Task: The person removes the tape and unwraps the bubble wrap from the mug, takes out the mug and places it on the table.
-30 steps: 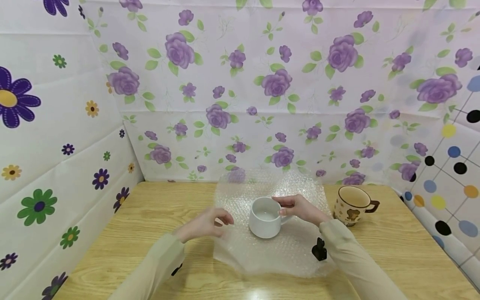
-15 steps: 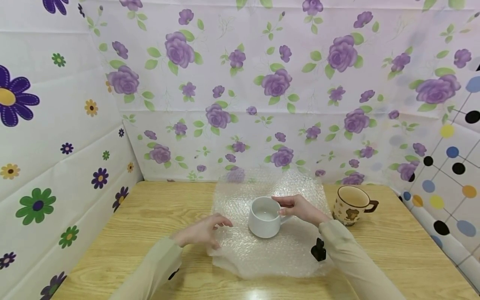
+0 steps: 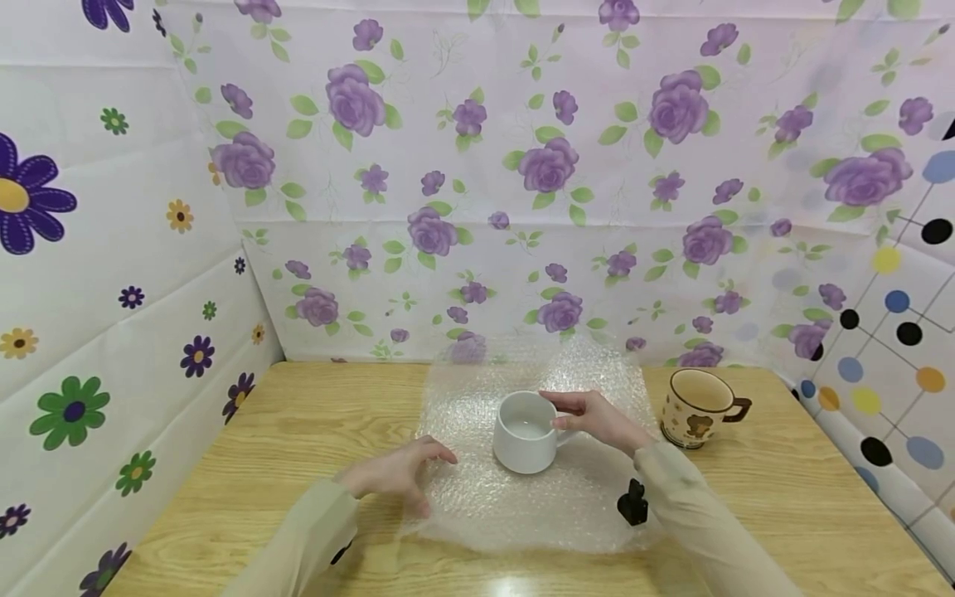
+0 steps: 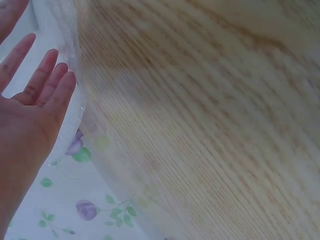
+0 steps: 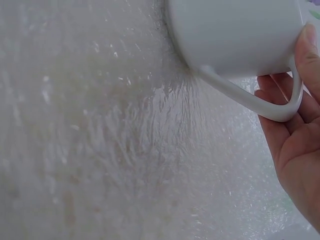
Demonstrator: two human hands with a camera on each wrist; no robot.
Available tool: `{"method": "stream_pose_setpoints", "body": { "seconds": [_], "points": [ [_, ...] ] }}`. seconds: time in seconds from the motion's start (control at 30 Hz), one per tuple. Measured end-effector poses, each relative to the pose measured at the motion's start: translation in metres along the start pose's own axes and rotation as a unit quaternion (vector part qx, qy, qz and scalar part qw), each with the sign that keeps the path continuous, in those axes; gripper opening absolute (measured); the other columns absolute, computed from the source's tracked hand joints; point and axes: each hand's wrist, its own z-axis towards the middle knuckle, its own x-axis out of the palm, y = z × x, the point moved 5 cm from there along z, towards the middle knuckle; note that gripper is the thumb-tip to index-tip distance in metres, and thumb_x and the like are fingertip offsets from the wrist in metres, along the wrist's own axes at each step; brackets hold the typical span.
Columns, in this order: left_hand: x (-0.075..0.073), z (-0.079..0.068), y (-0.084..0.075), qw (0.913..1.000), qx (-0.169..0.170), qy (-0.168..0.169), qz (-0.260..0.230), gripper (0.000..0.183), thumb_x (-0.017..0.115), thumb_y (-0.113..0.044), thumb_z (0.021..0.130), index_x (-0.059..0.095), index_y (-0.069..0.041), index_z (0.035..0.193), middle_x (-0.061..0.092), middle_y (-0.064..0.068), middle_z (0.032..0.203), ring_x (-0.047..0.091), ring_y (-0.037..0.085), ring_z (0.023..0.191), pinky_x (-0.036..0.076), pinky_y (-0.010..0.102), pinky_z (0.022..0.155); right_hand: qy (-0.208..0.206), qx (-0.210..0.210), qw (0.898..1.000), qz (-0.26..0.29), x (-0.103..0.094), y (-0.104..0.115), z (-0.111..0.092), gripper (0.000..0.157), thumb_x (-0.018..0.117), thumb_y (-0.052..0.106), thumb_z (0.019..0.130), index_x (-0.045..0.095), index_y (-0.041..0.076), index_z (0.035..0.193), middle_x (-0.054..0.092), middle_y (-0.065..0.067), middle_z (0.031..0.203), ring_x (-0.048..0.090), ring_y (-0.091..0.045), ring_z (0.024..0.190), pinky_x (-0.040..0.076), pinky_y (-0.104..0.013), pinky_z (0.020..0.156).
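Note:
A plain white mug stands upright near the middle of a clear sheet of bubble wrap. My right hand holds the mug at its rim and handle side. In the right wrist view, the thumb lies against the mug near the rim, and the other fingers are behind the handle. My left hand is at the left edge of the bubble wrap, thumb spread from the fingers. In the left wrist view its fingers are extended, nothing gripped in them.
A cream mug with a brown bear print and brown handle stands at the right, beyond my right forearm. The wooden table meets a flower-patterned cloth wall at the back. A small black device sits by my right wrist.
My left hand has moved slightly left and toward me, its fingers opening out, and the wrap's left edge now lies flatter. My right hand and the white mug have stayed in place.

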Motion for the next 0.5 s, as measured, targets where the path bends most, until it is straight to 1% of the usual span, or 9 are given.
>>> {"method": "stream_pose_setpoints", "body": {
  "seconds": [0.13, 0.27, 0.37, 0.5],
  "points": [
    [0.0, 0.0, 0.003, 0.9997, -0.002, -0.002, -0.025, 0.067, 0.081, -0.007, 0.059, 0.052, -0.006, 0.119, 0.046, 0.006, 0.117, 0.042, 0.032, 0.108, 0.035, 0.049, 0.09, -0.009, 0.005, 1.0, 0.014, 0.001, -0.001, -0.001, 0.048, 0.061, 0.006, 0.086, 0.045, 0.003, 0.132, 0.047, -0.017, 0.127, 0.043, -0.028, 0.116, 0.033, -0.041, 0.095],
    [0.0, -0.001, 0.005, 0.9991, -0.007, -0.009, -0.042, 0.066, 0.08, -0.006, 0.06, 0.052, -0.005, 0.119, 0.046, 0.006, 0.116, 0.042, 0.033, 0.107, 0.034, 0.05, 0.09, -0.023, 0.012, 0.999, 0.025, 0.001, -0.007, -0.003, 0.048, 0.061, 0.009, 0.087, 0.046, 0.006, 0.132, 0.047, -0.013, 0.128, 0.043, -0.026, 0.117, 0.033, -0.041, 0.096],
    [0.0, -0.001, 0.007, 0.9994, 0.006, -0.011, -0.032, 0.066, 0.081, -0.01, 0.06, 0.052, -0.004, 0.119, 0.046, 0.007, 0.115, 0.043, 0.032, 0.106, 0.035, 0.049, 0.09, -0.046, 0.018, 0.999, 0.022, 0.0, -0.013, -0.004, 0.047, 0.065, 0.013, 0.085, 0.05, 0.006, 0.129, 0.05, -0.011, 0.126, 0.045, -0.025, 0.115, 0.036, -0.041, 0.094],
    [0.002, 0.0, 0.01, 0.9994, 0.033, -0.006, -0.007, 0.067, 0.082, -0.017, 0.061, 0.051, -0.003, 0.119, 0.045, 0.007, 0.116, 0.043, 0.029, 0.105, 0.037, 0.044, 0.089, -0.08, 0.032, 0.996, 0.017, -0.002, -0.018, -0.005, 0.045, 0.068, 0.018, 0.082, 0.056, 0.003, 0.123, 0.056, -0.009, 0.119, 0.049, -0.025, 0.11, 0.038, -0.042, 0.092]
  ]
}}
